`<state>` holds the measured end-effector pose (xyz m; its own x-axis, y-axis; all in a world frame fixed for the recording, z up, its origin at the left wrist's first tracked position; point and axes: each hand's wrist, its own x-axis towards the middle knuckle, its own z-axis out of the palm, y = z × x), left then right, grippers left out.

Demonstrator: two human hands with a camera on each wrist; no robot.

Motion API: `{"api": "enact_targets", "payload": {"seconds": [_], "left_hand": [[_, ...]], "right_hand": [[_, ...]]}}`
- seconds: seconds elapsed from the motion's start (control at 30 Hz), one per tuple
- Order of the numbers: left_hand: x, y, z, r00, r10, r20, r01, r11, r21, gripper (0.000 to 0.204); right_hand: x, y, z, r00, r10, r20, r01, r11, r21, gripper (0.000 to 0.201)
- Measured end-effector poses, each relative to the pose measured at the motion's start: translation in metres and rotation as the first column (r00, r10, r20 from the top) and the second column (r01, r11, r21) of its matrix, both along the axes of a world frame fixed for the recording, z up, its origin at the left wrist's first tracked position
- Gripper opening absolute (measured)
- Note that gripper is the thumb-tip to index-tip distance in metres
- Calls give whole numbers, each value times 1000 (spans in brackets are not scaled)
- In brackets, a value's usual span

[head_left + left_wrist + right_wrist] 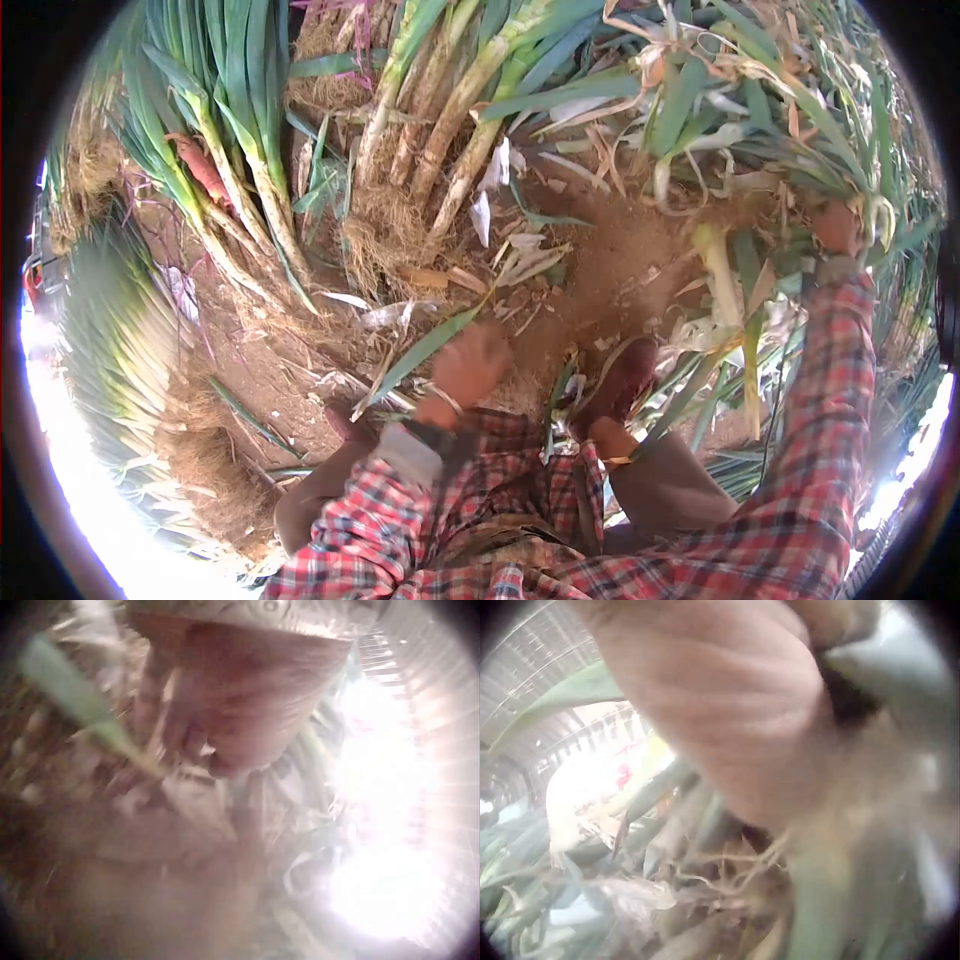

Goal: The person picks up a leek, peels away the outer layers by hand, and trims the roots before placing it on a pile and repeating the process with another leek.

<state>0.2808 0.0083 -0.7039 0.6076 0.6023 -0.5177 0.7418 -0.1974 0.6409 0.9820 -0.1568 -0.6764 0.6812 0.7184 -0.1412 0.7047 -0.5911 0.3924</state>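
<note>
My left hand (470,362) hovers blurred above the soil in front of my lap, its fingers loosely bent around nothing visible. Just left of it lies a long green leaf (425,350). In the left wrist view the back of this hand (259,694) hangs over leaf scraps. Far to the right, my right hand (838,228) grips a blurred leek (745,212), its brownish end pointing left from the fist. The right wrist view shows the heel of that hand (735,712) up close; its fingers are mostly hidden.
Leeks with roots stand at the back left (255,150) and back centre (445,130). A row of leeks (125,350) lies on the left. Leaf trimmings (690,110) heap up at the back right. My shoe (620,385) rests on the soil (615,260).
</note>
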Motion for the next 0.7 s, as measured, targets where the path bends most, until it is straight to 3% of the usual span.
{"api": "enact_targets", "payload": {"seconds": [0.03,0.07,0.13,0.2,0.23,0.27,0.3,0.33,0.37,0.4,0.43,0.47,0.5,0.53,0.57,0.6,0.67,0.7], "left_hand": [[16,41,6,993,110,45,-118,962,246,24],[27,82,5,982,183,55,-191,920,343,31],[48,123,6,964,249,93,-264,859,439,39],[63,138,0,863,303,-404,-156,920,359,58],[59,133,-10,944,248,-219,-122,876,467,65],[59,129,-18,948,241,-209,-121,878,464,65],[61,124,-25,920,223,-321,-78,909,410,63],[63,120,-29,882,202,-425,-44,935,353,60],[66,118,-18,897,173,-406,-83,969,231,52],[68,111,-16,897,181,-403,-93,969,229,52],[69,104,-15,984,114,-138,-77,965,250,47],[64,101,-13,991,29,132,-65,959,277,45],[55,103,6,992,35,121,-67,959,276,45],[49,108,43,997,-11,80,6,998,58,53],[43,114,67,997,-59,54,67,985,-158,61],[30,111,73,998,-51,45,57,987,-151,61],[2,92,86,993,-98,69,105,988,-112,59],[-6,90,93,993,-89,78,98,989,-108,59]], "right_hand": [[-3,-9,18,999,24,-49,-23,1000,14,41],[-18,-10,41,995,13,-103,-12,1000,7,38],[-105,12,81,959,29,-283,-6,997,81,32],[-193,50,117,850,80,-520,22,982,188,28],[-236,81,140,652,-22,-758,168,979,116,30],[-256,92,133,501,34,-865,223,961,166,32],[-274,103,120,336,103,-936,282,938,204,33],[-302,124,116,231,99,-968,315,934,171,36],[-329,147,108,118,98,-988,343,930,133,38],[-348,162,77,121,143,-982,359,917,177,41],[-366,178,42,121,188,-975,376,900,220,44],[-388,195,16,62,208,-976,511,833,210,45],[-412,209,0,-1,231,-973,636,751,178,46],[-430,223,-4,-12,229,-973,632,756,170,46],[-445,240,-6,-269,309,-912,778,628,-17,49],[-462,255,-5,-479,421,-770,833,494,-249,53],[-485,275,8,-399,604,-690,907,373,-197,47],[-487,283,14,-389,505,-771,891,419,-175,37]]}}
